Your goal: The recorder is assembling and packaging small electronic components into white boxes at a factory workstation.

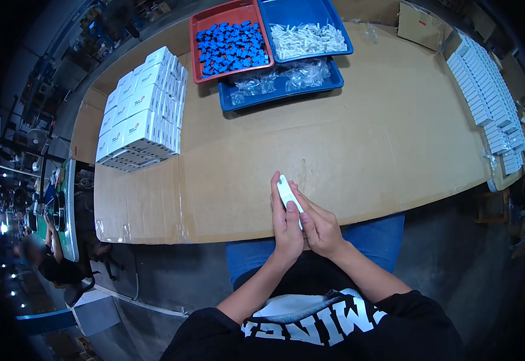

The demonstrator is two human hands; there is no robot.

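Both my hands are closed around a slim white oblong piece [286, 191], held over the table's near edge in front of me. A small dark mark shows near its far end; its exact kind cannot be made out. My left hand [287, 236] grips it from the left, thumb on its face. From the right, my right hand [325, 233] presses against it, with the thumb near its lower end. The palms and fingers hide its sides and underside.
Stacked white boxes [136, 114] stand at the left of the cardboard-covered table [238, 174]. At the back are a red tray [195, 42] of blue parts, a blue tray [348, 36] of white parts and another blue tray [238, 106] with clear bags. White boxes [485, 96] line the right edge.
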